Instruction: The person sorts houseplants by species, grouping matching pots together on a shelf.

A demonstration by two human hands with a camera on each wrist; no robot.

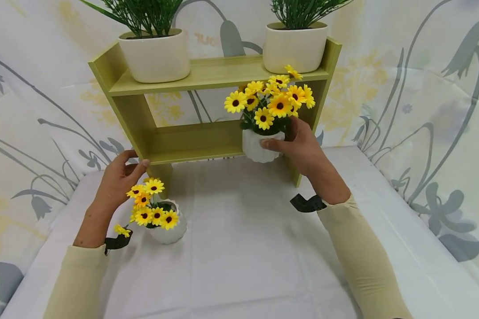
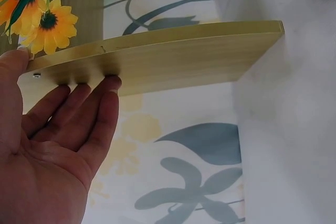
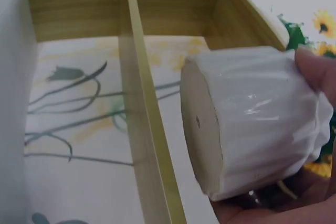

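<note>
In the head view my right hand (image 1: 303, 146) grips a white ribbed flowerpot (image 1: 259, 146) of yellow artificial sunflowers (image 1: 279, 104), thumb in front. The pot is held up at the right part of the lower shelf board; its flat underside shows in the right wrist view, where the pot (image 3: 257, 124) tilts beside the shelf frame. My left hand (image 1: 117, 177) holds the left side of the green wooden shelf (image 1: 199, 153). In the left wrist view the fingers (image 2: 107, 108) press the panel's outer face (image 2: 173, 59), with the thumb at its front edge.
A second white pot (image 1: 171, 232) of yellow flowers (image 1: 143, 212) stands on the white-covered table (image 1: 243, 266), close to the left forearm. Two cream planters with green plants, one left (image 1: 155, 57) and one right (image 1: 295, 46), sit on the upper shelf. Behind hangs a flower-patterned cloth (image 1: 383, 88).
</note>
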